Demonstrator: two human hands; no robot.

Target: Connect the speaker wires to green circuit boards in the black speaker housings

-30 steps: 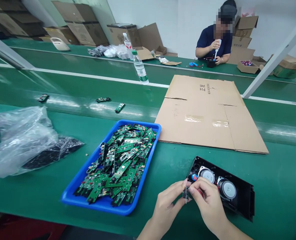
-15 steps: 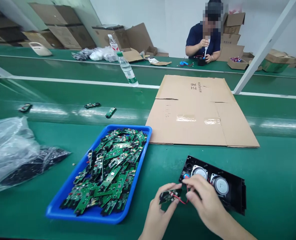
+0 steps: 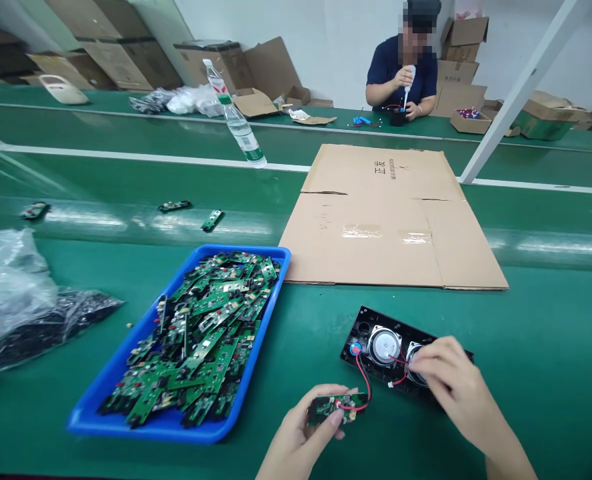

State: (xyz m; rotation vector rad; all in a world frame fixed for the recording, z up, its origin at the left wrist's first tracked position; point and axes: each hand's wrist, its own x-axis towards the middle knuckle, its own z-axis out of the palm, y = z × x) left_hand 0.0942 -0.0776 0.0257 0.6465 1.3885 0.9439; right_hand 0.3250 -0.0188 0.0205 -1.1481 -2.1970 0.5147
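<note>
My left hand (image 3: 303, 433) pinches a small green circuit board (image 3: 336, 408) just in front of a black speaker housing (image 3: 361, 330). A red wire (image 3: 362, 377) runs from the board up to the housing, which holds two round silver speakers (image 3: 383, 345). My right hand (image 3: 451, 387) rests on the right side of the housing, covering the second speaker, with a white connector and red wires by its fingertips. Whether it grips them is unclear.
A blue tray (image 3: 271, 293) heaped with green circuit boards stands at my left. A clear plastic bag (image 3: 11, 293) of black parts lies far left. Flat cardboard (image 3: 391, 213) lies behind the housing. A water bottle (image 3: 239, 127) stands beyond. Another person (image 3: 401, 67) works at the far table.
My hands have moved apart: the left hand keeps the board, the right hand has shifted right onto the housing. The board is turned flat and its red wire is stretched out.
</note>
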